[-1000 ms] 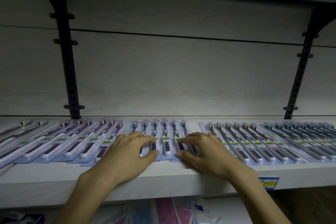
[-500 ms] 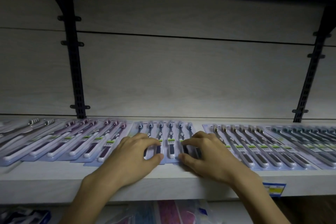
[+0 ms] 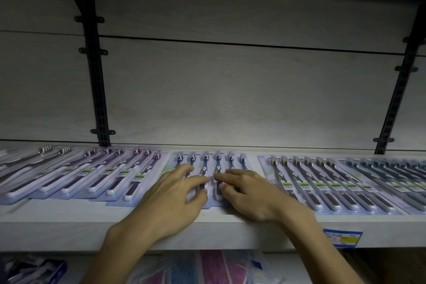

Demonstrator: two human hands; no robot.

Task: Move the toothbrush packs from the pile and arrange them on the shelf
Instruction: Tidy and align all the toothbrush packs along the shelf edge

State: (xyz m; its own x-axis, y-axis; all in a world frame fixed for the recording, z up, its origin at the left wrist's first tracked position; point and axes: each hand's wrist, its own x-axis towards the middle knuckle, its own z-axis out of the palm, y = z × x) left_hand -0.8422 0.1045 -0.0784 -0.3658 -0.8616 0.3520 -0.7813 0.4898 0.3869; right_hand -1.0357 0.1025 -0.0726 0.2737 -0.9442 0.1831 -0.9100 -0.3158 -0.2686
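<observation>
Toothbrush packs lie flat in a row along the white shelf point(image 3: 69, 226). The middle packs, holding blue-headed toothbrushes point(image 3: 217, 159), sit under both my hands. My left hand point(image 3: 170, 200) rests on their left part with bent fingers on top and the thumb near the front edge. My right hand point(image 3: 251, 193) presses on their right part, its fingertips almost meeting those of the left. Purple-headed packs point(image 3: 110, 170) overlap to the left. Brown-headed packs point(image 3: 322, 180) and dark-headed packs point(image 3: 391, 173) lie to the right. The pile is not in view.
Two black slotted brackets point(image 3: 96, 76) point(image 3: 398, 90) run up the back wall to an upper shelf. A blue and yellow price label point(image 3: 343, 237) hangs on the shelf's front edge. Bagged goods point(image 3: 207, 267) lie on the level below.
Both hands have slid farther onto the blue-headed packs and closer together, so their fingertips nearly touch. The packs shifted slightly with them.
</observation>
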